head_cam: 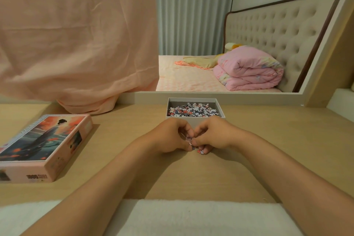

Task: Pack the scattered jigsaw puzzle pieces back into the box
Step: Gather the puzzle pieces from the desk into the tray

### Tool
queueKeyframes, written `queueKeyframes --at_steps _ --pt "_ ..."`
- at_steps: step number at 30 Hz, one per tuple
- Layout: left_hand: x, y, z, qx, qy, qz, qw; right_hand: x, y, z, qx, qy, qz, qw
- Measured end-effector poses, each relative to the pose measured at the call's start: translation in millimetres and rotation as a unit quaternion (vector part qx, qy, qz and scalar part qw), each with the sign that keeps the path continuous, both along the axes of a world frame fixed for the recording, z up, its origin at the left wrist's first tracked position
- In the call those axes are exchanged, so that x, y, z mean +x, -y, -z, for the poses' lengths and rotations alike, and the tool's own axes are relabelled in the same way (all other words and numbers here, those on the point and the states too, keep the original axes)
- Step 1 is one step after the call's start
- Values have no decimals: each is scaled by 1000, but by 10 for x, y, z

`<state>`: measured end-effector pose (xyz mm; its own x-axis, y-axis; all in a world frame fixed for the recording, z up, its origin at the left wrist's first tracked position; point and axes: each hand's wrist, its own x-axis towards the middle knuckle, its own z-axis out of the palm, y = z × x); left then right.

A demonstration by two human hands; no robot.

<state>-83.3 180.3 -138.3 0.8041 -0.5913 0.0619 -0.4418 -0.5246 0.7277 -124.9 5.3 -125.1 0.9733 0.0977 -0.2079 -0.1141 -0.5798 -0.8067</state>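
Two hands: left hand (170,136) and right hand (212,134) meet fingertip to fingertip at the middle of the table (115,149), wrists low on the wood
Left hand grip: fingers curled inward, tips pinching the left side of a small bunch of loose pieces (189,141)
Right hand grip: fingers curled the same way, thumb tucked under, pinching the bunch from the right
Why both hands: the pieces are tiny and flat, so squeezing them between two sets of fingertips likely gathers several into one load instead of lifting them singly
Stray piece: a reddish stray piece (200,151) lies on the table, touching or just under the right fingertips; whether it is held cannot be told
Box: the grey box (167,107) stands open just beyond the knuckles, straight ahead of both hands, its front wall partly hidden by them
Packed pieces: a heap of packed pieces (192,110) covers the floor of the box
Lid: the pink picture lid (44,140) lies well apart to the left, leaving the lane from hands to box free
Progress: judging by the bare wood, this bunch looks like the last few
Next move: a short lift forward over the near wall, kept pinched so nothing drops
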Motion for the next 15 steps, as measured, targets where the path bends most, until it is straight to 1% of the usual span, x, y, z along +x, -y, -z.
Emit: queueKeyframes --at_steps 4,6,8,10,12,14,15 --pt "8 18 -31 -102 -10 -24 994 4 47 -78 89 13 34 995" --pt "38 46 -117 -152 -11 -41 987 57 96 -182 101 34 47 993" --pt "113 81 -240 -178 -2 -45 983 151 127 -274 122 66 52 989" --pt "236 136 -366 -170 32 -49 984 266 144 -334 135 112 63 983" --pt "380 210 -456 -142 75 -60 985 390 164 -364 119 152 87 977" --pt "519 275 -485 -103 96 -69 988 501 194 -362 68 178 106 976" --pt "580 296 -472 -71 103 -68 990 550 214 -348 23 189 104 976"
